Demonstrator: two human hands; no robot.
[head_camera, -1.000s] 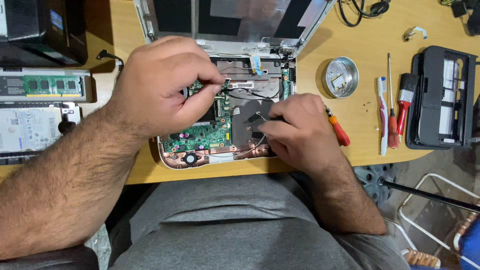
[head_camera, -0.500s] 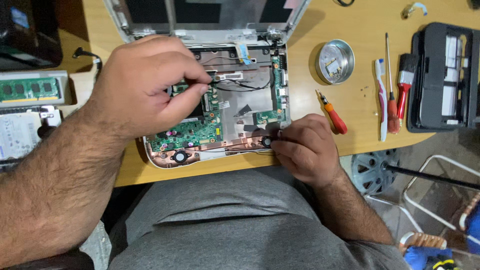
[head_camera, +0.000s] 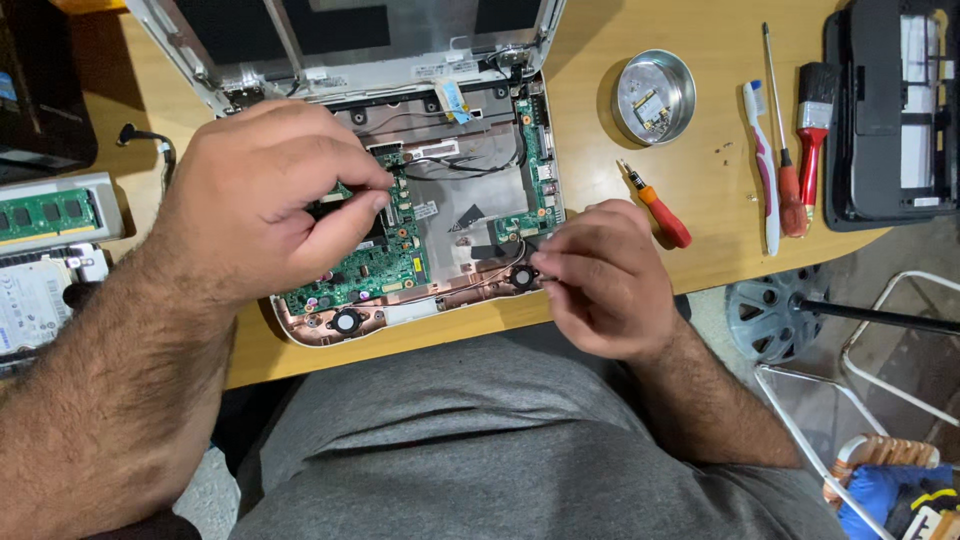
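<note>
An opened small laptop (head_camera: 470, 215) lies on the wooden desk with its cover off, showing a green circuit board (head_camera: 375, 265) and thin cables. My left hand (head_camera: 270, 200) hovers over the board, thumb and fingers pinched on a small dark part near its upper edge. My right hand (head_camera: 600, 270) rests at the laptop's front right corner, fingertips pinched together on something tiny by a round speaker (head_camera: 522, 275); what it pinches is hidden. An orange-handled screwdriver (head_camera: 660, 210) lies just beyond my right hand.
A round metal tin (head_camera: 655, 95) holds small parts. A toothbrush (head_camera: 765, 170), a thin screwdriver (head_camera: 782, 150) and a red-handled brush (head_camera: 812, 130) lie right of it, beside a black tool case (head_camera: 890, 110). Memory module (head_camera: 45, 215) and a drive (head_camera: 35, 300) sit left. Chair base (head_camera: 770, 310) below.
My right hand has let go of the orange screwdriver and moved from the laptop's middle to its front right corner. The screwdriver now lies on the desk. My left hand stays over the board.
</note>
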